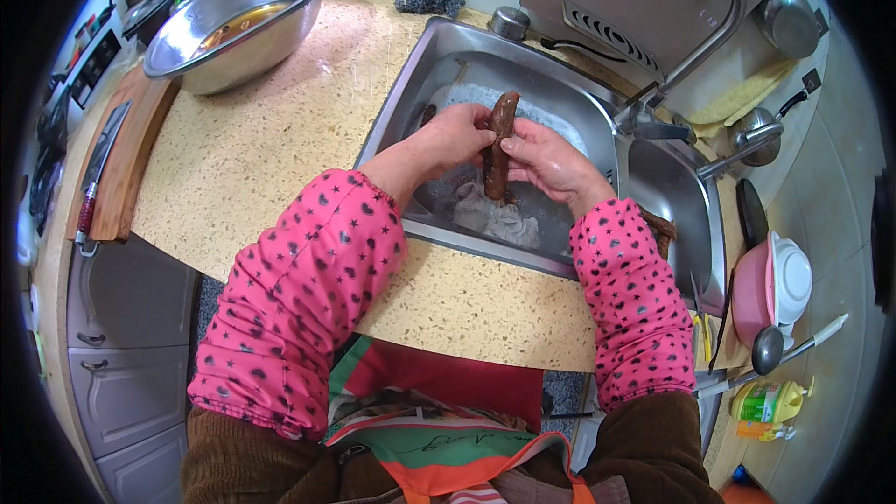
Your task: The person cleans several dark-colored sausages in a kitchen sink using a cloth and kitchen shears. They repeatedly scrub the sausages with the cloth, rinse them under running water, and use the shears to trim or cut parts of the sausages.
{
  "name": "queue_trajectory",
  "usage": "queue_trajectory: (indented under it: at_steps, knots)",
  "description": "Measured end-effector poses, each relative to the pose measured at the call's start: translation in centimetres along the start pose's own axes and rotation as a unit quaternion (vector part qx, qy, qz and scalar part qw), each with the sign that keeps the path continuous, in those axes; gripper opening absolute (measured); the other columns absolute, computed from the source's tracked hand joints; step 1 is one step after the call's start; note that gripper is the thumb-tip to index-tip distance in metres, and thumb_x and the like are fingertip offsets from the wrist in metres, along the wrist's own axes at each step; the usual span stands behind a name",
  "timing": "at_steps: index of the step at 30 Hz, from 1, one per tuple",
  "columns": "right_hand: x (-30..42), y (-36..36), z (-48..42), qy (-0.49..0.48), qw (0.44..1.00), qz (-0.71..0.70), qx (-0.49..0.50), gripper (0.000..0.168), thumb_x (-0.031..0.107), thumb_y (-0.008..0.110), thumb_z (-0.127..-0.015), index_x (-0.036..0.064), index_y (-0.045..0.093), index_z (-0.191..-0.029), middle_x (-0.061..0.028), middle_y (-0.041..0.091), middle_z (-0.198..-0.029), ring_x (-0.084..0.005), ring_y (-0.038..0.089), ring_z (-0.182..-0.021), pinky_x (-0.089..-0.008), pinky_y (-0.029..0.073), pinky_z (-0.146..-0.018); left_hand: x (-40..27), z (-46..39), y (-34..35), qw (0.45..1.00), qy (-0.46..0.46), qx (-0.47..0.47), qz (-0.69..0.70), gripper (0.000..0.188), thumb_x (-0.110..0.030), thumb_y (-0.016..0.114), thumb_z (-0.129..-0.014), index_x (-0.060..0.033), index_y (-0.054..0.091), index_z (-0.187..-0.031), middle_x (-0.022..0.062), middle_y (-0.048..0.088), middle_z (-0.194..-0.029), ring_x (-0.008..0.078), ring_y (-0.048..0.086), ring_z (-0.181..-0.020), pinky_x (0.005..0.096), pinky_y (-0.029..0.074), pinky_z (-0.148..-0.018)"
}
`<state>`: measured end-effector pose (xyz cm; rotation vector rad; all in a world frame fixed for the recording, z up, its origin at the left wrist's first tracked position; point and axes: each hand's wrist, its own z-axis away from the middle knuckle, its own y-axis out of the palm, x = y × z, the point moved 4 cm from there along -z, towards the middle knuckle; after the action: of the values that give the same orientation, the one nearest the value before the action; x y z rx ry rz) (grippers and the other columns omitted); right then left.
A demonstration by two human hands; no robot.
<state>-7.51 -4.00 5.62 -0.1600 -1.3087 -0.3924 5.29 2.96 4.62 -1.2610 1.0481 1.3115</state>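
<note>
Both my hands hold a long brown sausage-shaped piece of food (500, 147) nearly upright over the large basin of the steel sink (595, 112). My left hand (458, 134) grips it from the left, and the thumb and fingers of my right hand (549, 159) hold it from the right. Its surface looks wet and shiny. Below lies a pale grey wet cloth (500, 215) in soapy water (542, 112). A small dark end of another brown piece (428, 114) shows beside my left wrist. More brown food (661, 229) lies in the smaller basin, partly behind my right sleeve.
A large steel bowl (294, 35) with amber liquid stands at the back left. A cleaver (105, 147) rests on a wooden cutting board (140, 161). The curved faucet (735, 7) rises behind the sink. Scissors (702, 336), a pink basin (752, 287) and a ladle (767, 350) are at the right.
</note>
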Motion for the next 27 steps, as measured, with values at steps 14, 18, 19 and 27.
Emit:
queue_trajectory:
  at_steps: [14,18,19,27]
  knots:
    - [1.7,-0.3,0.5,0.021,0.99,0.039,-0.135,0.022,0.024,0.056,-0.095,0.007,0.054,-0.109,-0.0034,0.061,-0.089,-0.0107,0.061,-0.075,-0.0242,0.054,-0.062,-0.6,0.1,0.0,0.998,0.034,-0.049,-0.032,0.033,-0.032,0.053,-0.097,-0.0011,0.056,-0.109,0.0066,0.06,-0.094,0.012,0.052,-0.083,0.0306,0.045,-0.075]
    - [2.4,-0.7,0.9,-0.051,0.987,0.015,-0.15,0.02,0.021,0.058,-0.094,0.006,0.054,-0.107,-0.0021,0.059,-0.088,-0.0088,0.057,-0.074,-0.0247,0.053,-0.062,-1.2,0.4,0.7,0.997,0.052,-0.017,-0.057,0.028,-0.028,0.051,-0.099,-0.0017,0.049,-0.109,0.0068,0.059,-0.092,0.0118,0.052,-0.084,0.0286,0.045,-0.076]
    - [2.6,-0.6,0.9,-0.058,0.987,0.01,-0.149,0.019,0.019,0.059,-0.093,0.006,0.054,-0.107,-0.0021,0.059,-0.089,-0.0086,0.057,-0.075,-0.0248,0.053,-0.062,-1.2,0.3,0.6,0.996,0.066,-0.023,-0.05,0.027,-0.026,0.053,-0.098,-0.002,0.05,-0.109,0.0065,0.059,-0.092,0.0117,0.052,-0.084,0.0282,0.045,-0.075]
    - [3.4,-0.4,1.2,-0.113,0.983,-0.025,-0.144,0.02,0.015,0.064,-0.09,0.006,0.056,-0.105,-0.0018,0.059,-0.091,-0.0075,0.056,-0.075,-0.0244,0.053,-0.062,-1.5,0.0,-0.5,0.957,0.192,-0.137,-0.17,0.031,-0.02,0.07,-0.084,-0.0042,0.054,-0.105,0.0148,0.063,-0.09,0.0267,0.061,-0.081,0.0366,0.048,-0.073]
